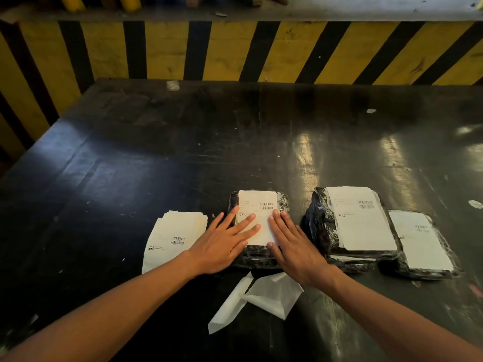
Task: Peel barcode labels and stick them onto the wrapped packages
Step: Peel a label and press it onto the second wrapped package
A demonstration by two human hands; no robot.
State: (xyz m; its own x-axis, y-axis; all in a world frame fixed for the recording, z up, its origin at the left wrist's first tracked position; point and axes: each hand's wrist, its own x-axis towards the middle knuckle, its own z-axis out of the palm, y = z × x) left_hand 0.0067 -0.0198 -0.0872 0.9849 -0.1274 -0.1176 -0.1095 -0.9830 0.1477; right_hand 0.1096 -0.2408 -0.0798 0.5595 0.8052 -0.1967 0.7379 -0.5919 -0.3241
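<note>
A black wrapped package lies on the dark table in front of me, with a white barcode label on its top. My left hand and my right hand rest flat on that label, fingers spread, holding nothing. To the left lies a stack of white barcode labels. To the right sit two more black wrapped packages, a taller one with a label and a lower one with a label.
Peeled white backing paper lies crumpled at the near edge below the package. The dark glossy table stretches back to a yellow and black striped wall. Small paper scraps dot the far table.
</note>
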